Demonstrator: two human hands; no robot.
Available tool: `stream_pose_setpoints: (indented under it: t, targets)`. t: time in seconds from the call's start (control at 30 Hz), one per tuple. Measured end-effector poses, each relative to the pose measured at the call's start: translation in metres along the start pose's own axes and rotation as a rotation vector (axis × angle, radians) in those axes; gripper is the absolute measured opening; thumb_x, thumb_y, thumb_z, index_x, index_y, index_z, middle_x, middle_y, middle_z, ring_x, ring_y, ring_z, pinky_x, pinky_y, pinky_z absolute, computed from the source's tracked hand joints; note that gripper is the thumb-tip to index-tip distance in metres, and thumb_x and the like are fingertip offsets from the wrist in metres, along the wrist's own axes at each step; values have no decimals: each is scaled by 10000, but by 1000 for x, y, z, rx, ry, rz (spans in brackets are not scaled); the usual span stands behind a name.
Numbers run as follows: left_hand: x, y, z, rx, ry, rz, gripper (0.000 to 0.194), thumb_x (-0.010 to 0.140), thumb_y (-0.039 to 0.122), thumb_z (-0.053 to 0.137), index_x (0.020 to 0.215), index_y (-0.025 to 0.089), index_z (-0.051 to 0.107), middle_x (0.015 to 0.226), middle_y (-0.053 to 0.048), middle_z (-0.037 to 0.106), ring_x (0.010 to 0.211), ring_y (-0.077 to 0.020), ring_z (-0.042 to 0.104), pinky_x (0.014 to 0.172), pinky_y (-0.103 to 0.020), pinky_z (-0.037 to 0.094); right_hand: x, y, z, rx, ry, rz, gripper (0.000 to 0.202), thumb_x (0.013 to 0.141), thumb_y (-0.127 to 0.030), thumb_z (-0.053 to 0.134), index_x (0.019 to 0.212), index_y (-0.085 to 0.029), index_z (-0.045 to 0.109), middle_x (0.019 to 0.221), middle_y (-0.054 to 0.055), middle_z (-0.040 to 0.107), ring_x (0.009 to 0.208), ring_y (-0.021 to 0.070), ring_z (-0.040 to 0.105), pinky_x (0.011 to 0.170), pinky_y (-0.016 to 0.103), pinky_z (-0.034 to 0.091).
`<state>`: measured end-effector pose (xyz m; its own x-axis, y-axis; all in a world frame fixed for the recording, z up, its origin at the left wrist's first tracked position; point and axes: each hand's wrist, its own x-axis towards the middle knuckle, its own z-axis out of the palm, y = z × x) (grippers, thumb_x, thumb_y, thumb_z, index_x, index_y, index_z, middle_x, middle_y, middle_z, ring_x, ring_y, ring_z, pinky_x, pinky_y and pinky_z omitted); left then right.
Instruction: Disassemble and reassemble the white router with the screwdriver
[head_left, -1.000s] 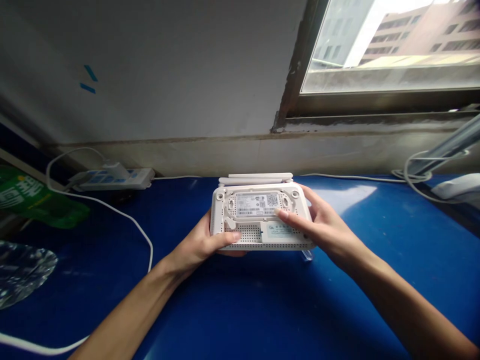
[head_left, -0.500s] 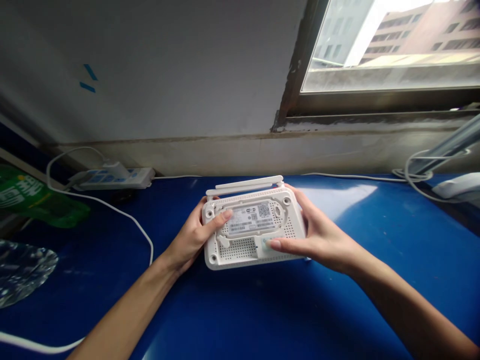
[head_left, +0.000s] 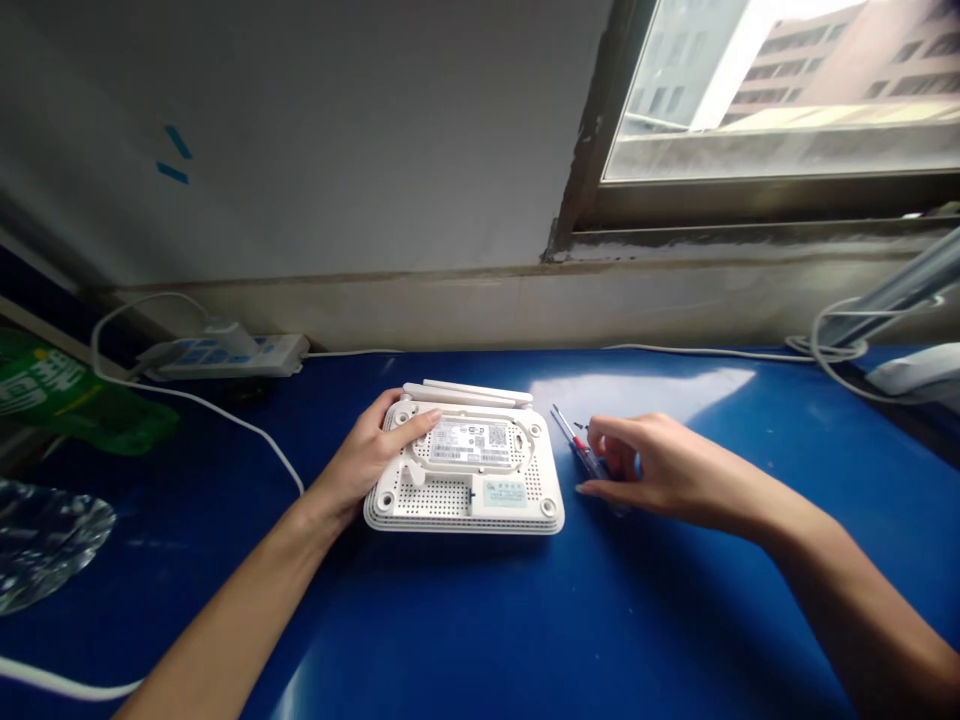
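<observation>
A white router [head_left: 450,495] lies with its underside up, showing a printed label, vent holes and round corner recesses. Its folded antennas [head_left: 469,394] run along the far edge. My left hand [head_left: 367,450] grips the router's left side, thumb on top near the label and the other fingers partly hidden. To the right of the router, a screwdriver [head_left: 587,456] with a clear handle and a red band lies on the table, tip pointing away. Over its handle hovers my right hand [head_left: 645,465], thumb and curled fingers apart. A tiny dark piece [head_left: 581,427] shows by the fingertips.
The blue table [head_left: 465,620] meets a wall at the back. At left are a power strip [head_left: 281,356], a white cable [head_left: 225,412], a green bottle [head_left: 82,395] and a clear plastic bottle [head_left: 52,540]. A metal pole [head_left: 892,290] with coiled cable stands at right.
My right hand has let go of the router and moved right to the screwdriver. The router has shifted left and down toward the table in my left hand, uncovering the screwdriver.
</observation>
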<state>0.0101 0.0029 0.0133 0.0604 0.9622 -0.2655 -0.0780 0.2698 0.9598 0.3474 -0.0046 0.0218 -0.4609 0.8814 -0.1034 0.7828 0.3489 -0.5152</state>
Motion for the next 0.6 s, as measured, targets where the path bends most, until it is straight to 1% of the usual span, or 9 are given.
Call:
stream_pose_setpoints:
  t: [0.1, 0.2, 0.23, 0.3, 0.37, 0.43, 0.5, 0.6]
  targets:
    - [1, -1, -3, 82, 40, 38, 650, 783, 409, 900, 1345, 231, 627, 1154, -86, 783, 993, -277, 783, 768, -293, 629, -3, 0, 3, 66, -91, 29, 249, 876, -422, 765, 859, -261, 575, 677, -21, 676, 557, 160, 552, 495, 272, 394]
    - [2, -3, -6, 257, 56, 103, 755, 769, 421, 905, 1429, 234, 589, 1127, -105, 783, 982, -297, 776, 777, -320, 616, -5, -4, 0, 181, -147, 48, 154, 872, -319, 734, 940, -265, 607, 707, -24, 701, 590, 165, 587, 525, 273, 441]
    - [2, -4, -7, 317, 56, 141, 759, 764, 418, 908, 1430, 231, 598, 1147, -113, 779, 1009, -305, 768, 807, -329, 611, -5, -4, -2, 214, -153, 49, 155, 869, -314, 734, 955, -263, 617, 721, -17, 709, 604, 169, 597, 534, 277, 453]
    - [2, -6, -8, 424, 66, 221, 704, 767, 410, 904, 1396, 232, 642, 1209, -114, 763, 1084, -313, 742, 883, -334, 591, -6, -4, -7, 274, -152, 48, 165, 874, -338, 741, 950, -257, 619, 740, -4, 713, 634, 180, 613, 549, 285, 466]
    - [2, -8, -8, 511, 94, 276, 633, 775, 399, 895, 1353, 245, 688, 1212, -95, 763, 1090, -310, 730, 912, -329, 571, -7, -1, -12, 349, -169, 63, 200, 893, -390, 743, 919, -251, 602, 739, 5, 711, 660, 196, 644, 564, 294, 484]
    - [1, -9, -7, 548, 128, 294, 610, 758, 371, 905, 1327, 261, 715, 1159, -74, 777, 1036, -302, 734, 887, -317, 561, -9, 2, -15, 440, -202, 85, 252, 907, -438, 745, 902, -246, 583, 743, 15, 720, 689, 217, 689, 590, 310, 514]
    - [0, -9, -7, 538, 146, 300, 624, 726, 337, 923, 1315, 273, 727, 1113, -59, 785, 991, -293, 733, 859, -302, 553, -11, 4, -17, 518, -219, 94, 281, 911, -464, 753, 907, -240, 583, 756, 28, 735, 713, 235, 721, 617, 326, 537]
    - [1, -9, -8, 563, 156, 318, 589, 730, 356, 914, 1288, 277, 741, 1094, -55, 773, 995, -293, 718, 891, -312, 540, -12, 6, -19, 573, -195, 80, 280, 906, -447, 777, 932, -232, 600, 761, 33, 740, 724, 237, 727, 636, 332, 545]
